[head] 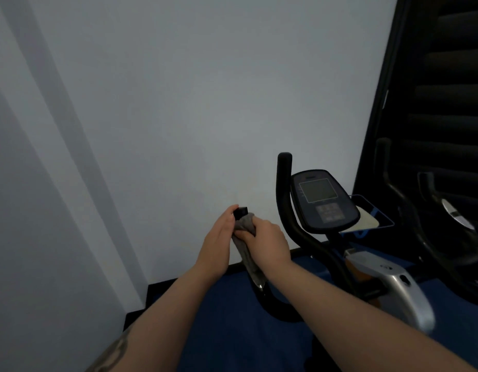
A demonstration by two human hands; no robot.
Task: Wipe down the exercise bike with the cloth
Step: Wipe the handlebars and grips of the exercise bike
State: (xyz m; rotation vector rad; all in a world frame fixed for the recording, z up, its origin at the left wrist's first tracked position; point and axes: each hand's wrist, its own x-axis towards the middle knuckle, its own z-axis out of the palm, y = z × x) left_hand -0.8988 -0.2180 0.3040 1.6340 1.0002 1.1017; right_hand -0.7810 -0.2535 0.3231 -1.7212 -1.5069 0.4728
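hands: left hand [219, 232] and right hand [267, 237] together, both gripping grey cloth [244, 224] round left handlebar [241, 212] | console [323, 201] right

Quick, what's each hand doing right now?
Left hand: curled around the handlebar end.
Right hand: gripping the grey cloth wrapped on that handlebar.

You are in what looks like a small gym or workout room. An exercise bike [339, 251] with a console [323, 201] and upright handlebars stands on blue floor matting [219, 318] edged by a black skirting strip [162, 285]. Behind it you face a bare pale wall [178, 103], with a dark slatted panel [447, 89] at the right.
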